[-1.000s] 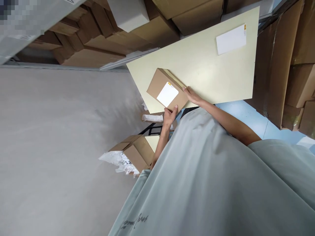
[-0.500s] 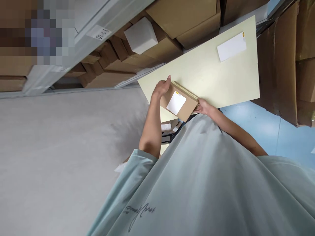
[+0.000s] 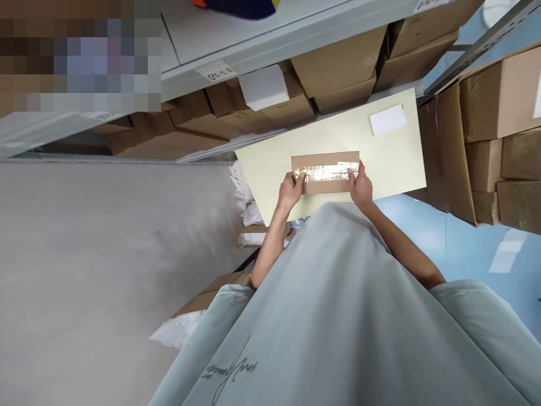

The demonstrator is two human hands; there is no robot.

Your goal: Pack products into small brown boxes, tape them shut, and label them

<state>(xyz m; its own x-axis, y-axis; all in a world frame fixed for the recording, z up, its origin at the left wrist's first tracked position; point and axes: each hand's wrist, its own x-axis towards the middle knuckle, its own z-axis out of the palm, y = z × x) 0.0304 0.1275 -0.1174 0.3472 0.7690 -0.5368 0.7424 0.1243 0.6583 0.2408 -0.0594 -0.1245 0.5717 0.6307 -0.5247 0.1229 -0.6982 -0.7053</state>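
A small brown cardboard box (image 3: 325, 186) with shiny clear tape along its upper face is held between both hands. My left hand (image 3: 291, 189) grips its left end, thumb on top. At the opposite end my right hand (image 3: 360, 183) is closed round it, thumb pressing near the tape. Beneath lies a pale cream board (image 3: 338, 135), bearing a white label (image 3: 387, 119) toward its far right corner. How the box's underside meets the board cannot be told.
Shelving (image 3: 190, 84) with cardboard boxes (image 3: 338, 62) runs behind the board. More boxes are stacked in a large open carton (image 3: 450, 152) at right. A grey wall (image 3: 84, 254) stands at left. White plastic bags (image 3: 181, 327) and cardboard lie at lower left, blue floor (image 3: 431, 225) at right.
The box has been turned over: its white label faced up before, and now the taped face does. Both hands have shifted to its two ends. The view has also shifted.
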